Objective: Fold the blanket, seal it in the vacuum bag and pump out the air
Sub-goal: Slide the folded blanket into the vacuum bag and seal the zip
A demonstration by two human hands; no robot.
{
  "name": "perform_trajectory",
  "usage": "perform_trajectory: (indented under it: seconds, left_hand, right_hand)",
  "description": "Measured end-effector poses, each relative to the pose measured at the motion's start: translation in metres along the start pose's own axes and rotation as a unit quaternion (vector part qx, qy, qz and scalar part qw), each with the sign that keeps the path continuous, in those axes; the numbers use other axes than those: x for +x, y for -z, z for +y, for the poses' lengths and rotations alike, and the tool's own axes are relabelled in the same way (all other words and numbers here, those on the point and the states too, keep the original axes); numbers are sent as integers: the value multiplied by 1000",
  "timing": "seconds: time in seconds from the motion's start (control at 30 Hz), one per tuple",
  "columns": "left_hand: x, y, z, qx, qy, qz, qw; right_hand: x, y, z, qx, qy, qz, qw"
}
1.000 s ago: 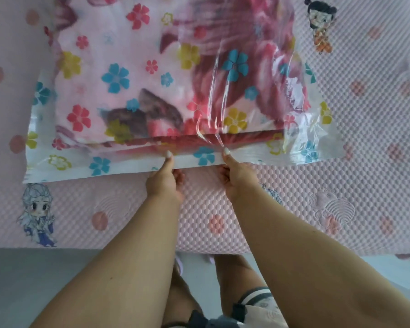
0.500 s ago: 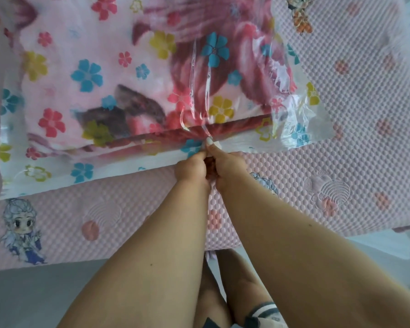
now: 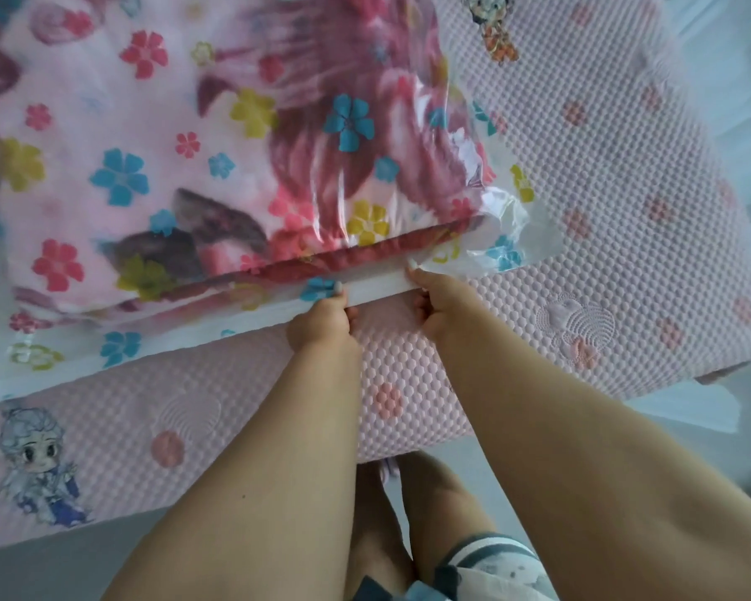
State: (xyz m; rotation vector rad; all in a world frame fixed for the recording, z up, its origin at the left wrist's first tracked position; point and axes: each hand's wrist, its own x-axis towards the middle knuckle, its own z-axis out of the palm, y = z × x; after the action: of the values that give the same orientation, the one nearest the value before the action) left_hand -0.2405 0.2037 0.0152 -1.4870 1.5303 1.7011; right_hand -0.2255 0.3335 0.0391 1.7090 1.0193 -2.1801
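A clear vacuum bag (image 3: 118, 180) printed with coloured flowers lies on the bed, and a folded pink and dark red blanket (image 3: 321, 167) shows through it. The bag's white seal strip (image 3: 378, 286) runs along its near edge. My left hand (image 3: 324, 321) pinches this strip near its middle, thumb on top. My right hand (image 3: 436, 303) pinches the same strip a short way to the right, close to the bag's right corner (image 3: 512, 249). Both hands grip the strip from the near side.
The bag rests on a pink quilted mattress cover (image 3: 603, 210) with cartoon figures (image 3: 40, 466). The bed's near edge runs just below my hands, with grey floor (image 3: 40, 570) beneath. My legs (image 3: 408, 514) stand against the bed. White fabric (image 3: 733, 80) lies at the far right.
The hands came together on the seal strip half a second ago; now the right hand has slid rightward along it, away from the left. The view has shifted right.
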Motion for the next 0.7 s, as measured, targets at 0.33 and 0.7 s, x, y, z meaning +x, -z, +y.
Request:
perform_trajectory:
  seconds: [0.33,0.7]
  left_hand:
    - [0,4,-13,-68,-19,10,997]
    - [-52,-73,-38,-118,32,-172,977]
  right_hand:
    - [20,39,-12,-59,45,-7,997]
    - [13,61,-19,-28,88,-97,991]
